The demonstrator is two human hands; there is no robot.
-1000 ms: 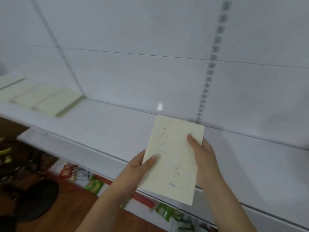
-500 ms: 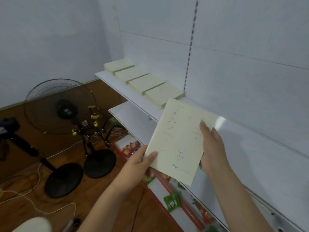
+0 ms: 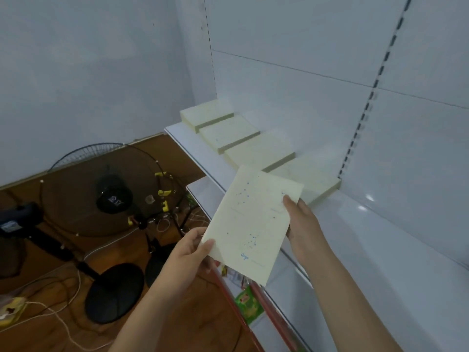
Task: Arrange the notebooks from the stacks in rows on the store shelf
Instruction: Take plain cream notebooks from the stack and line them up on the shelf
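Note:
A pale yellow notebook [image 3: 253, 219] with blue dots on its cover is held in the air in front of the white shelf [image 3: 380, 250]. My left hand [image 3: 193, 252] pinches its lower left edge, thumb on the cover. My right hand [image 3: 302, 224] grips its right edge, thumb on top and fingers hidden behind. On the shelf, several stacks of the same notebooks lie side by side against the back panel: the nearest stack [image 3: 314, 179] sits just behind the held notebook, the farthest stack [image 3: 205, 114] at the shelf's left end.
A lower white shelf [image 3: 203, 191] juts out below, with coloured packets [image 3: 248, 303] beneath it. Left of the shelves, on the wooden floor, stand a pedestal fan [image 3: 101, 191], round black bases [image 3: 114, 293], cables and a white wall behind.
My view has swung left and down, bringing the row of stacks and the fan into sight. Both hands keep the same hold on the notebook, which sits closer to the nearest stack.

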